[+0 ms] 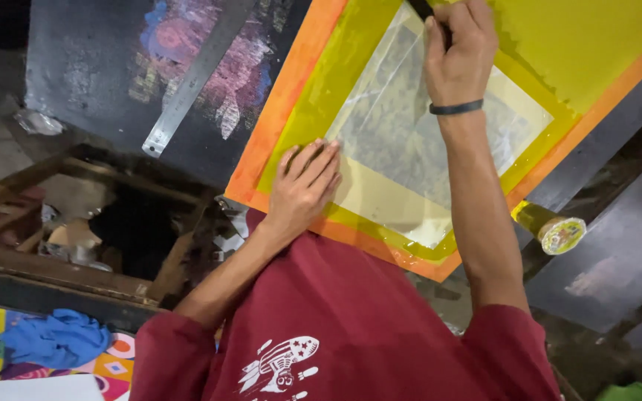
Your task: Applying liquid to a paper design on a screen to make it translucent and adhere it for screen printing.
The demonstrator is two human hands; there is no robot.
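1. Pressing: left hand (305, 186) lies flat, fingers spread, on the translucent film sheet (410, 141) atop the yellow screen-printing frame (284, 100); it grips nothing.
2. Right hand (458, 56) is clenched on a dark tool (421, 9) at the sheet's far edge; tool type unclear.
3. Step looks like fixing the film in place; next move likely needs the left hand steadying the sheet.
4. Edges: tape roll (561, 234) sits close on the right, steel ruler (195, 78) well apart on the left; open room over the frame.

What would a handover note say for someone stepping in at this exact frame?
Left hand: flat, palm down on the film sheet at the screen frame's near edge.
Right hand: gripping a dark tool at the sheet's far side.
The frame lies on the dark table; a steel ruler beside it on the left, a tape roll on the right.
Done: sheet laid on the mesh. Whether it is fastened cannot be told.
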